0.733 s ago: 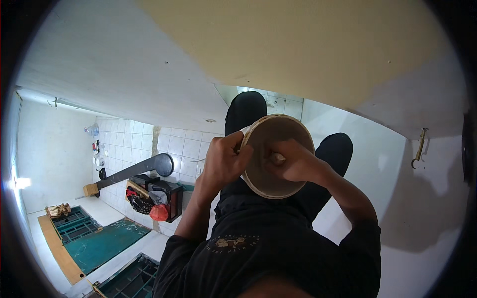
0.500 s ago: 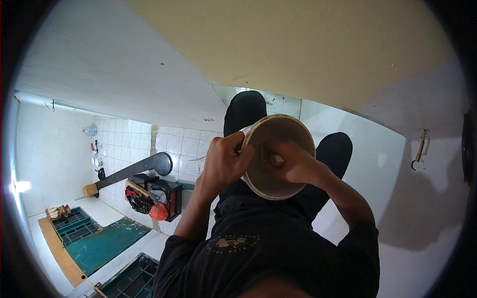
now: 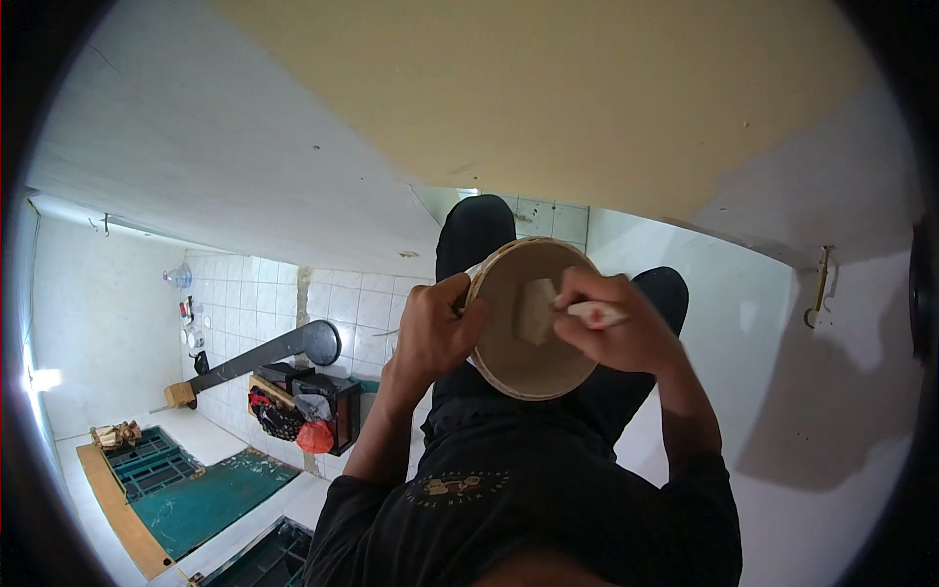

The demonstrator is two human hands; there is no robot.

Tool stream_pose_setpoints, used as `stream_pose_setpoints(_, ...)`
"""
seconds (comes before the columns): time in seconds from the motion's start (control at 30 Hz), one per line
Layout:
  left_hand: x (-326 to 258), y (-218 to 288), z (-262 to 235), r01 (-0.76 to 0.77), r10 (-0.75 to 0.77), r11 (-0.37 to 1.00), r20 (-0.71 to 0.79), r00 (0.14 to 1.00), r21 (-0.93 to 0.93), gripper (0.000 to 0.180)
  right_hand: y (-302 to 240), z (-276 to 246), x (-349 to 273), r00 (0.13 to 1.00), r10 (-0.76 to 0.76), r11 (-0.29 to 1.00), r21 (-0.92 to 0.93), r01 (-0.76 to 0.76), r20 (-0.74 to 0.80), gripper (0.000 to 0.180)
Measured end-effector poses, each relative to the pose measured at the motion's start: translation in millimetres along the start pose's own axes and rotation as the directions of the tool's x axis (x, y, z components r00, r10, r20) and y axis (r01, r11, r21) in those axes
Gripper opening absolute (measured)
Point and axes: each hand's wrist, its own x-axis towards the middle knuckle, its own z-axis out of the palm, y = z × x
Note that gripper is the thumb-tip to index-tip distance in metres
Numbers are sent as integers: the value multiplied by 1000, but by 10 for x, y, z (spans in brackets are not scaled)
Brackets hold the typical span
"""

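Between my knees is a round bucket [image 3: 499, 367] with a pale, smeared rim, its mouth turned up toward me. My left hand [image 3: 438, 328] is closed on the bucket's left rim, thumb inside and fingers outside. Inside the mouth, my right hand [image 3: 621, 328] grips a paintbrush [image 3: 599, 313] by its white handle with a red mark. The brush's flat, pale head points left, over the bucket's beige-brown inside. Whether its tip touches the bottom or the wall, I cannot tell.
Close in front rises a wall [image 3: 548, 88], part cream-yellow and part whitish. A metal hook [image 3: 820, 284] hangs at the right. To the left stand a dark cabinet [image 3: 342, 406] with bags on it, a long dark post-like piece [image 3: 259, 352] and a green door [image 3: 205, 494].
My right hand has drawn back up and to the right inside the bucket, bringing the brush's handle and head into sight. My left hand keeps its hold on the rim.
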Motion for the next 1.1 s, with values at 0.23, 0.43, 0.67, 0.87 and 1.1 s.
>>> stream_pose_setpoints(0.23, -21, 110, 4, 13, -13, 999, -9, 1000, 31, 29, 261, -338, -671, 908, 143, 555, 792, 256, -394, 10)
stream_pose_setpoints(0.43, 17, 178, 57, -63, 63, 998, -44, 997, 0, 30, 929, 512, -1073, 920, 375, -528, 790, 312, -112, 19)
stream_pose_setpoints(0.67, 11, 184, 52, -115, 119, 991, -48, 992, 74, 29, 796, 722, -1138, 915, 369, -551, 754, 359, -165, 31)
stream_pose_setpoints(0.87, -68, 128, 1, -159, 165, 984, -83, 983, 81, 27, 530, 473, -1035, 903, 370, -455, 804, 382, -220, 16)
stream_pose_setpoints(1.1, -72, 69, 39, -175, 178, 984, -120, 977, 38, 27, 321, 467, -970, 901, 349, -368, 847, 383, -256, 12)
